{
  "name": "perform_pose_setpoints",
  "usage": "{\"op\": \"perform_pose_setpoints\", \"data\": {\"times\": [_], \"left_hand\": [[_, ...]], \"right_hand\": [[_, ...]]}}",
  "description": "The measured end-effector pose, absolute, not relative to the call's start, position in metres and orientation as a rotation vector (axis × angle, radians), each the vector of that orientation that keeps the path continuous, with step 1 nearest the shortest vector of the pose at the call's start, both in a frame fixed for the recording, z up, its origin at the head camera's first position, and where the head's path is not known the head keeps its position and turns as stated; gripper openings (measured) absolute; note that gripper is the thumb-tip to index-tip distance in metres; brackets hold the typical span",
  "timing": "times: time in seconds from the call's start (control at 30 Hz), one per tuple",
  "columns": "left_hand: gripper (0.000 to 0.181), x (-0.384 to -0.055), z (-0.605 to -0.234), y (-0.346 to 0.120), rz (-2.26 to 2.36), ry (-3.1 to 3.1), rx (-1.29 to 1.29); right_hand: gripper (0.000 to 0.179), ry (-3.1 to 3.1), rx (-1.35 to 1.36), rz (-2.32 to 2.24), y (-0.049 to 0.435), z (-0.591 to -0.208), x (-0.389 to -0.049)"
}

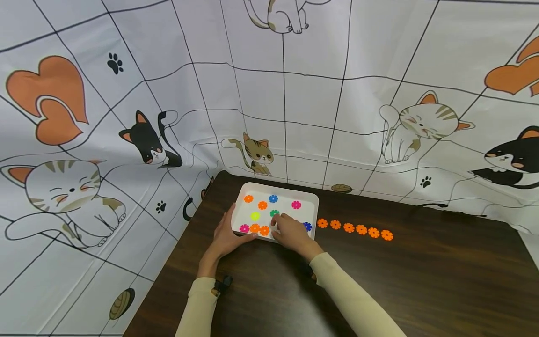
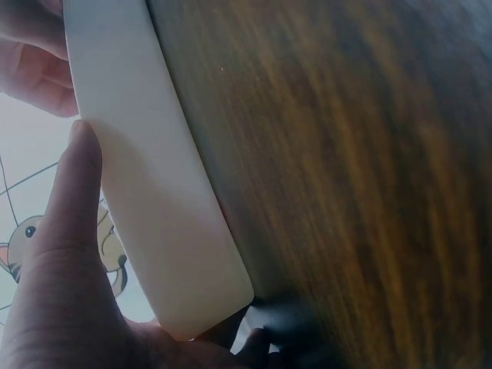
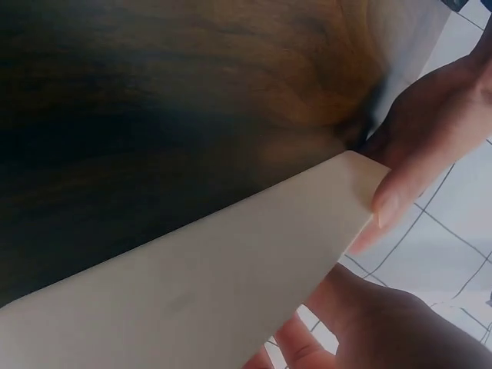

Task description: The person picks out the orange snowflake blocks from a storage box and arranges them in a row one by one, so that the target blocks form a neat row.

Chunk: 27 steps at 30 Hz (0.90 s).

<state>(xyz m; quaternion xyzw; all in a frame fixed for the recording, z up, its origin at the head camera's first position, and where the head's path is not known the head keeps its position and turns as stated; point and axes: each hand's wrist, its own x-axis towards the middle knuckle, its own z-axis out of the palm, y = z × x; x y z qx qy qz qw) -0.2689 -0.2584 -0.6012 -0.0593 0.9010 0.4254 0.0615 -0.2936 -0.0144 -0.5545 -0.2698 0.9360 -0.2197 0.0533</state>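
Note:
A shallow white tray (image 1: 281, 191) stands on the dark table, with several notched plastic discs lying in it: orange (image 1: 263, 205), blue (image 1: 273, 199), pink (image 1: 296, 205), yellow (image 1: 255, 216) and green (image 1: 274, 213). My left hand (image 1: 227, 238) grips the tray's near left corner, its thumb (image 2: 68, 207) along the front wall in the left wrist view. Over the tray's near side my right hand (image 1: 291, 232) reaches in, fingers bent down close to the green disc. In the right wrist view the tray wall hides its fingertips, so I cannot tell whether they pinch a disc.
Right of the tray, several orange discs (image 1: 348, 228) form a row on the dark wooden table (image 1: 421, 281). A white sheet (image 1: 311, 103) printed with cats and grid lines hangs behind and to the left of the table.

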Motion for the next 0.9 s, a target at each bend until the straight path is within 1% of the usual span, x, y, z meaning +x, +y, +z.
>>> {"op": "perform_pose_setpoints", "data": {"times": [0.33, 0.73, 0.9], "left_hand": [[0.125, -0.267, -0.600, -0.259, 1.281, 2.742, -0.178], [0.125, -0.267, -0.601, -0.256, 1.294, 2.739, -0.188], [0.124, -0.267, -0.599, -0.256, 1.292, 2.741, -0.184]], "right_hand": [[0.023, 2.792, -0.782, -0.674, -0.032, -0.558, -0.302], [0.034, 2.770, -0.737, -0.622, -0.043, -0.562, -0.310], [0.034, 2.774, -0.733, -0.601, -0.045, -0.562, -0.311]]}}
